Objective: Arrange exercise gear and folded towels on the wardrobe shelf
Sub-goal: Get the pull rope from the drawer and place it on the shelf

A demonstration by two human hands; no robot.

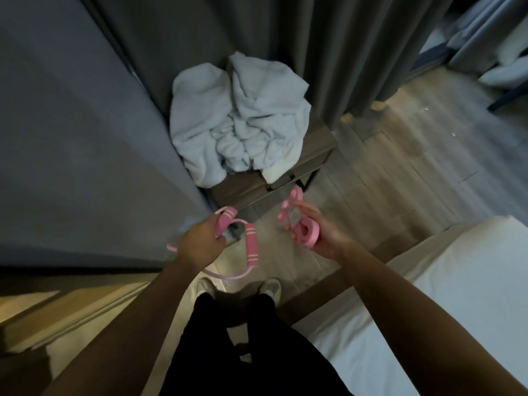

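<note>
Fluffy terry-cloth towels; matt foam handle, wood-grain nightstand; smooth wooden floor

Pink tube partly behind L hand; pink band in R hand blurry; bed cropped.

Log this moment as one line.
left hand: grips pink handled tube | right hand: holds pink bands | towels: crumpled on side table

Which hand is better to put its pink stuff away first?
Probably left: the left hand, gripping the pink tube handle, is beside the grey panel; the right hand holds bundled pink bands nearer the bed.
</note>
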